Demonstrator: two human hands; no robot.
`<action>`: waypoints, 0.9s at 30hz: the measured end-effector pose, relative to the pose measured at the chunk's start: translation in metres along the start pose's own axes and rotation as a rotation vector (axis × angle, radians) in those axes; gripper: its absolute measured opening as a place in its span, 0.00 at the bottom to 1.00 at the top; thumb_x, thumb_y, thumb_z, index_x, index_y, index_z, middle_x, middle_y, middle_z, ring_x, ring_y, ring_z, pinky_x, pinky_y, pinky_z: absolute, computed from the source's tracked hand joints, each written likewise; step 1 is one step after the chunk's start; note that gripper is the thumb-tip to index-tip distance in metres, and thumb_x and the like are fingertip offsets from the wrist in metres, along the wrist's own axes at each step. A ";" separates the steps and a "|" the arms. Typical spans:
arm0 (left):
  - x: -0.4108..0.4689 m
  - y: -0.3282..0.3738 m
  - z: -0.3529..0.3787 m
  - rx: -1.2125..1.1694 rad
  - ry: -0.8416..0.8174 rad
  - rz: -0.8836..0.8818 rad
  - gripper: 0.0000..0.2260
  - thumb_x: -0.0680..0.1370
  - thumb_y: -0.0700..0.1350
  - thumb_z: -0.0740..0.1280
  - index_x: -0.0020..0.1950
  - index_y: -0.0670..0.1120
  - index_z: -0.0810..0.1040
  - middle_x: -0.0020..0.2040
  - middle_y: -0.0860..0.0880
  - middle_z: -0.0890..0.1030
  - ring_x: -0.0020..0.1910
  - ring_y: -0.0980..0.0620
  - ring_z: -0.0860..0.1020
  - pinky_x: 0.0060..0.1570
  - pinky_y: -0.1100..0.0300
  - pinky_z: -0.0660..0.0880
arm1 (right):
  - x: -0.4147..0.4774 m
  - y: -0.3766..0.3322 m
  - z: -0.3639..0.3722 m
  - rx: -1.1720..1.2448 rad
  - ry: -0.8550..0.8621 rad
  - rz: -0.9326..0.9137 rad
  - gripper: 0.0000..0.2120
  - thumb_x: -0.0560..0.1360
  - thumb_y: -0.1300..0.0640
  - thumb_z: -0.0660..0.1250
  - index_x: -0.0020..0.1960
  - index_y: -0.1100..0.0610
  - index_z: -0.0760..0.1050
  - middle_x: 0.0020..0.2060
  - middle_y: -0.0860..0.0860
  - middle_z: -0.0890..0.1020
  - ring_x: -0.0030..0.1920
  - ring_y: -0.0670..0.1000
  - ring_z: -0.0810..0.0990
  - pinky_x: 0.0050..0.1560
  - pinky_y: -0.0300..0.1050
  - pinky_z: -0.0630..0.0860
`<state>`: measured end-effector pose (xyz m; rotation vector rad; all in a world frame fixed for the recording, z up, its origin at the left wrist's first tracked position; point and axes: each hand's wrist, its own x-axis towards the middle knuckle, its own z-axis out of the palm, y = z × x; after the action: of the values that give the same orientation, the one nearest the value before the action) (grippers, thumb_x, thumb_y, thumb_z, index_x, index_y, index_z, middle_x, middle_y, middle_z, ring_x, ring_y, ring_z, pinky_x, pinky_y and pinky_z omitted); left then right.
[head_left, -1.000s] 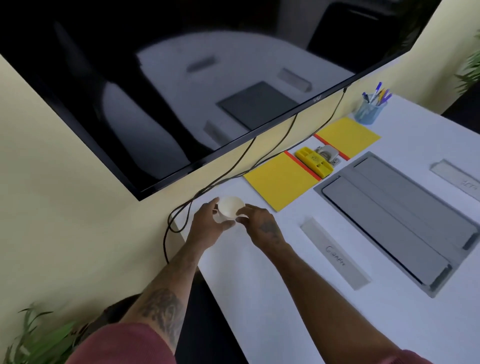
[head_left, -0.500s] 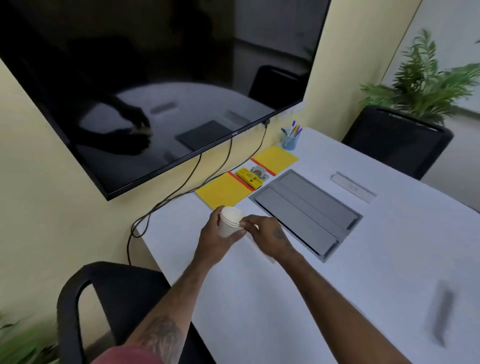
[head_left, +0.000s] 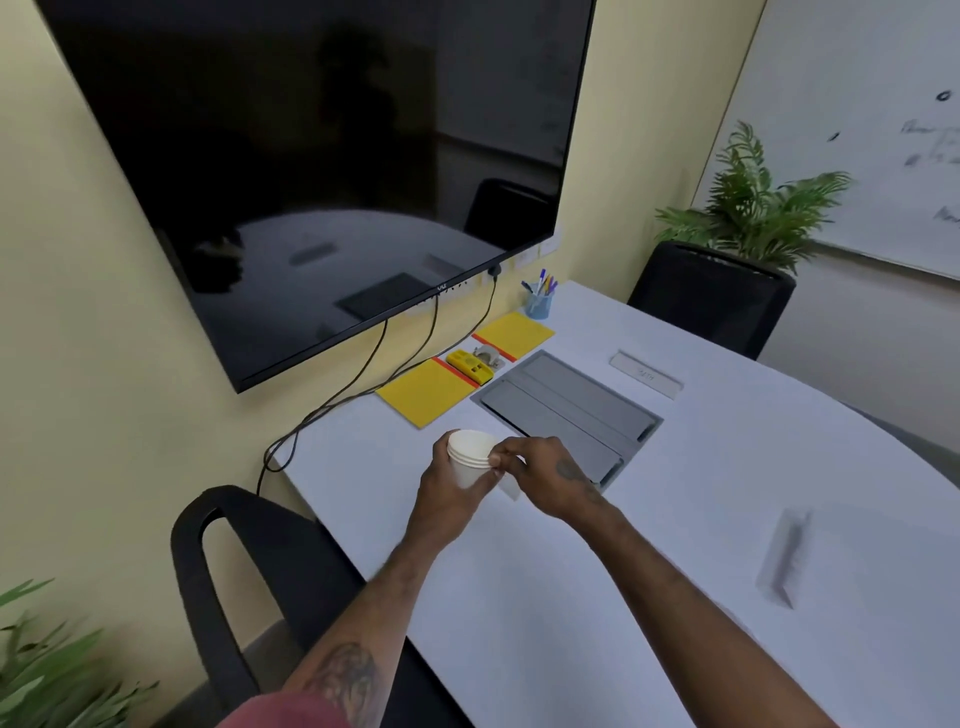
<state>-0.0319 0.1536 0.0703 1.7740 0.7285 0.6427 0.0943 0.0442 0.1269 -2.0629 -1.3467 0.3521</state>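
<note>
A small stack of white paper cups is held upright above the white table near its left edge. My left hand grips the stack round its lower wall. My right hand pinches the rim of the stack with fingertips from the right. A white name card on the table is mostly hidden behind my right hand.
A grey cable hatch lies just beyond my hands. Two yellow pads, a yellow gadget and a blue pen cup sit by the wall under a large black screen. Name cards lie to the right. Black chairs stand beside the table.
The cups were lifted from the table near the wall and brought nearer to me. My view rose and swung right, so more of the table and room shows.
</note>
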 end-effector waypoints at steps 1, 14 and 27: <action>-0.006 0.001 0.000 -0.001 -0.005 0.004 0.32 0.70 0.56 0.76 0.68 0.60 0.63 0.61 0.55 0.76 0.58 0.54 0.76 0.50 0.65 0.78 | -0.006 -0.002 0.000 -0.005 0.012 0.007 0.12 0.81 0.52 0.63 0.50 0.56 0.83 0.48 0.52 0.86 0.48 0.53 0.82 0.51 0.50 0.77; -0.037 -0.015 0.031 0.069 -0.120 -0.025 0.32 0.70 0.57 0.76 0.67 0.60 0.62 0.61 0.56 0.74 0.58 0.53 0.75 0.49 0.63 0.76 | -0.043 0.027 -0.017 0.107 0.211 0.150 0.13 0.77 0.47 0.68 0.51 0.57 0.79 0.49 0.51 0.82 0.48 0.49 0.78 0.46 0.43 0.76; -0.011 -0.054 0.070 0.068 -0.001 -0.154 0.35 0.68 0.49 0.80 0.68 0.57 0.62 0.63 0.53 0.74 0.60 0.51 0.74 0.57 0.58 0.75 | -0.015 0.177 0.040 -0.041 0.131 0.361 0.13 0.75 0.54 0.73 0.52 0.62 0.78 0.65 0.56 0.74 0.58 0.58 0.79 0.55 0.46 0.75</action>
<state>0.0023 0.1148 -0.0028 1.7600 0.8856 0.5187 0.1934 -0.0021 -0.0189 -2.3208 -0.9102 0.3371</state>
